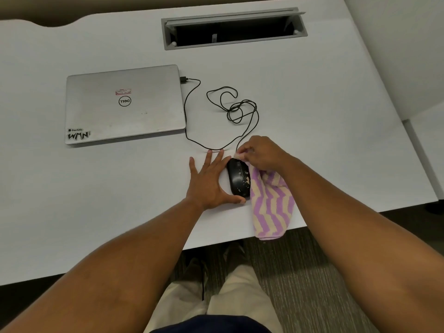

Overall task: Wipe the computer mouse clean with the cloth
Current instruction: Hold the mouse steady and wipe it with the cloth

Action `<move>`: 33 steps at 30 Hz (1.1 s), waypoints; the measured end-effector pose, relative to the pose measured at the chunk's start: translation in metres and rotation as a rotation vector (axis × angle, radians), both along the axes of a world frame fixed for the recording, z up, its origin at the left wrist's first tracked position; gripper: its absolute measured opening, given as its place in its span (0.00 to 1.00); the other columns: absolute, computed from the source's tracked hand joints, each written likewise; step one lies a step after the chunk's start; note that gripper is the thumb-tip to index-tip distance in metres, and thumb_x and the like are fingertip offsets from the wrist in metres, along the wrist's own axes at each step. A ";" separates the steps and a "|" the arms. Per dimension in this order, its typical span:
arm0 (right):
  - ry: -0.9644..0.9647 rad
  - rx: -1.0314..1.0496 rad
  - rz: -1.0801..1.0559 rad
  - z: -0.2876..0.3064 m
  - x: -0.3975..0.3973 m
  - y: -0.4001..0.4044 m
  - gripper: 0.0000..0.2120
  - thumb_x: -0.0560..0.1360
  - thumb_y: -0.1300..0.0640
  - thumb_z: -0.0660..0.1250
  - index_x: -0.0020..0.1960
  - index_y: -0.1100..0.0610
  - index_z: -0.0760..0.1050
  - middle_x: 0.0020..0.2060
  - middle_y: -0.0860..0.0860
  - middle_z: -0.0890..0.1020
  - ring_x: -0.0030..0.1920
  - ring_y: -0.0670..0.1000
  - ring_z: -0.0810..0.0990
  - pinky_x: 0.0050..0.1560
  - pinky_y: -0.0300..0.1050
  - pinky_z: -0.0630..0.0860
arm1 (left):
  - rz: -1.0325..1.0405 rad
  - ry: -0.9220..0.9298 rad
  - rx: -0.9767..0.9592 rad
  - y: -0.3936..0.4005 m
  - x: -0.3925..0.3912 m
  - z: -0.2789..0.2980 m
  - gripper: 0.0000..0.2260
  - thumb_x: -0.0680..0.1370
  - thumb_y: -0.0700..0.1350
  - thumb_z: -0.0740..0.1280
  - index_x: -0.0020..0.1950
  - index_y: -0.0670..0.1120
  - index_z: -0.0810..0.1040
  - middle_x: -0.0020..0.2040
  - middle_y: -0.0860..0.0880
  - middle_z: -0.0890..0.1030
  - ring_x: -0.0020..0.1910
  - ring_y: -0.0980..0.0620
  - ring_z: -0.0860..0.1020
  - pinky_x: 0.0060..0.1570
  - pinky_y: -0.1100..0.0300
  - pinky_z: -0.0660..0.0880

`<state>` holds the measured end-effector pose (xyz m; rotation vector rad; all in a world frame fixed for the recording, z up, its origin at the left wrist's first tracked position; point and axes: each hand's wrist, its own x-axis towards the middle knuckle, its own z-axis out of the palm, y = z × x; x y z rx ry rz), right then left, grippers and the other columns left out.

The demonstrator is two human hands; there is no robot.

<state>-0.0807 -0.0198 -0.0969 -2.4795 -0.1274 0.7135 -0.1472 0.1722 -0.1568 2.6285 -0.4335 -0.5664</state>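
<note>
2 hands on the job, both at the mouse. Your left hand (208, 182) lies flat and spread on the white desk (96, 200), fingers fanned toward 12 o'clock, thumb hooked round the near end of the black wired mouse (238, 178) and the palm edge bracing its left flank: bracing it, not gripping. Your right hand (260, 152) sits at the mouse's far end, about 1 o'clock from its middle, fingertips pressed together pinching a corner of the purple-and-cream striped cloth (270, 205). The rest of the cloth trails toward 5 o'clock along the mouse's right side and hangs over the desk edge.

The mouse sits near the front edge of the desk, long axis roughly 12 to 6, cable end at 12. Pale flecks show on its top right, toward the cloth side; likely the dirt still to go, so the wipe looks barely under way. Those flecks lie at about 7 o'clock from your pinch, just beside it. The right hand is the nearer one, so a pull back along the long axis should cover them.

The cable (192, 102) loops off toward 11 o'clock to a closed Dell laptop (125, 104), well apart. Watch that the cord doesn't snag.
</note>
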 end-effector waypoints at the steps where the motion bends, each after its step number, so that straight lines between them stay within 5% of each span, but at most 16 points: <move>1: 0.006 -0.019 0.022 -0.001 0.000 0.002 0.12 0.78 0.53 0.66 0.59 0.54 0.81 0.54 0.50 0.79 0.56 0.48 0.75 0.57 0.42 0.70 | -0.001 0.001 0.002 0.000 0.000 0.000 0.59 0.60 0.80 0.66 0.82 0.55 0.49 0.83 0.54 0.47 0.81 0.52 0.38 0.74 0.34 0.33; 8: 0.184 -0.011 0.194 0.013 0.001 -0.003 0.09 0.73 0.50 0.73 0.52 0.49 0.84 0.42 0.39 0.77 0.49 0.44 0.77 0.47 0.38 0.71 | 0.004 -0.003 -0.013 -0.001 -0.001 0.002 0.59 0.59 0.80 0.67 0.82 0.55 0.52 0.83 0.55 0.47 0.81 0.53 0.37 0.74 0.36 0.31; 16: -0.037 -0.106 0.174 0.006 0.003 0.012 0.11 0.77 0.54 0.67 0.57 0.55 0.82 0.48 0.50 0.73 0.54 0.52 0.76 0.52 0.44 0.71 | -0.001 0.002 -0.013 -0.001 0.000 0.000 0.59 0.60 0.80 0.66 0.82 0.56 0.49 0.83 0.54 0.47 0.81 0.52 0.37 0.73 0.35 0.31; 25: 0.174 -0.052 0.307 0.016 0.009 0.008 0.06 0.72 0.53 0.73 0.49 0.50 0.85 0.42 0.43 0.78 0.47 0.44 0.76 0.47 0.38 0.71 | 0.001 -0.011 -0.017 0.000 0.000 -0.002 0.59 0.59 0.81 0.66 0.82 0.55 0.51 0.83 0.54 0.47 0.81 0.53 0.38 0.73 0.34 0.31; 28: 0.145 0.055 0.146 0.011 0.006 0.003 0.07 0.71 0.53 0.74 0.50 0.50 0.84 0.44 0.41 0.79 0.47 0.42 0.77 0.46 0.36 0.71 | 0.001 -0.012 -0.020 0.000 0.000 -0.003 0.59 0.59 0.81 0.65 0.82 0.55 0.51 0.83 0.54 0.48 0.81 0.53 0.37 0.73 0.34 0.32; 33: -0.091 0.040 -0.048 0.000 -0.005 -0.006 0.13 0.72 0.49 0.72 0.53 0.54 0.80 0.51 0.50 0.82 0.52 0.51 0.79 0.53 0.48 0.76 | -0.004 -0.020 -0.015 0.000 0.000 -0.003 0.59 0.59 0.81 0.65 0.82 0.55 0.50 0.83 0.54 0.48 0.81 0.52 0.38 0.73 0.34 0.31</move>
